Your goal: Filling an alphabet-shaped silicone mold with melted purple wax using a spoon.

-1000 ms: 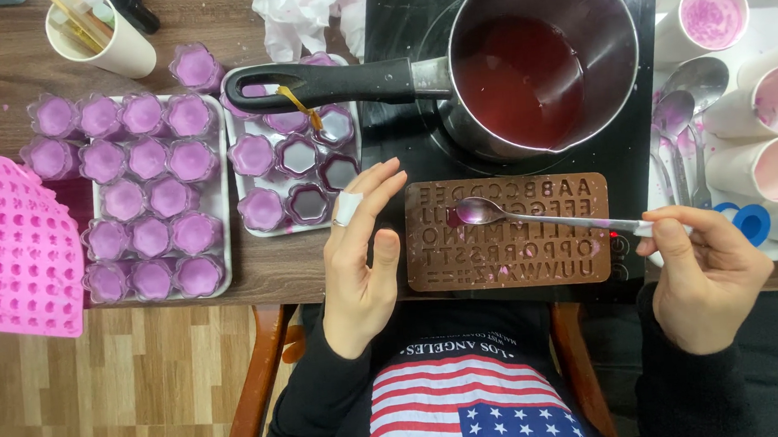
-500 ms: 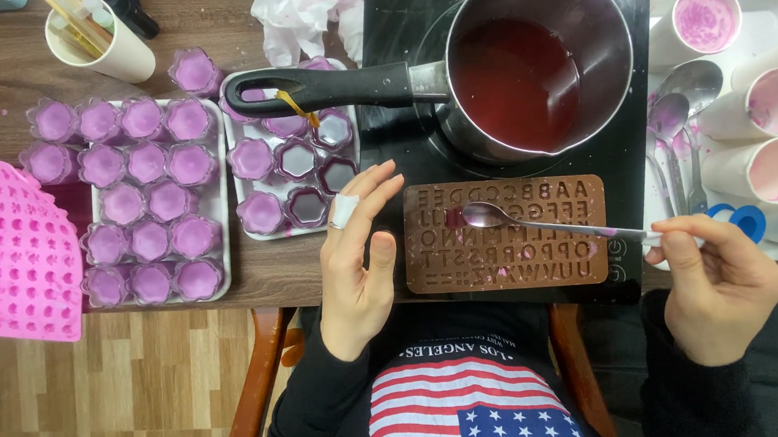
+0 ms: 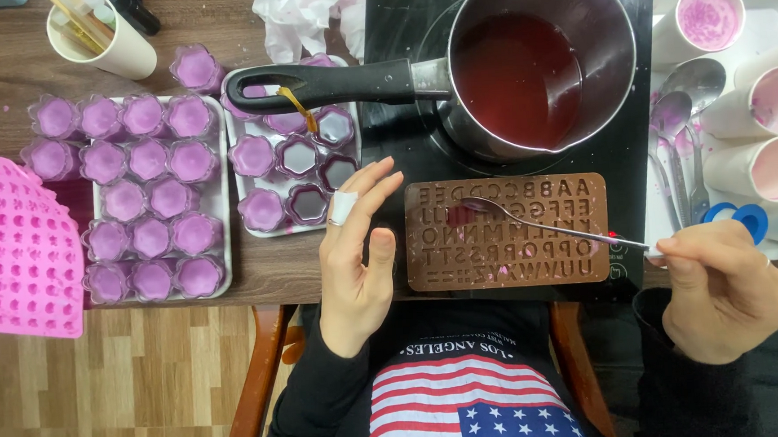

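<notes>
Right hand (image 3: 727,292) grip pinches spoon (image 3: 533,223) handle end (bowl over brown letter mould (image 3: 509,261)).

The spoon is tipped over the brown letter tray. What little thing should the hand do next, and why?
Probably lift the spoon back level: its bowl is tilted down into one letter hollow of the brown mould, where dark red liquid already pools. The right hand pinches the handle's end.

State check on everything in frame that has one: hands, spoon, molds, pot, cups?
Right hand: gripping spoon handle.
Spoon: tilted, bowl down on letter mold.
Left hand: open, beside mold, holding nothing.
Brown letter mold: flat, few cavities filled.
Saucepan: holds dark red liquid.
Flower cups: filled purple.
Pink mold: looks empty.
</notes>
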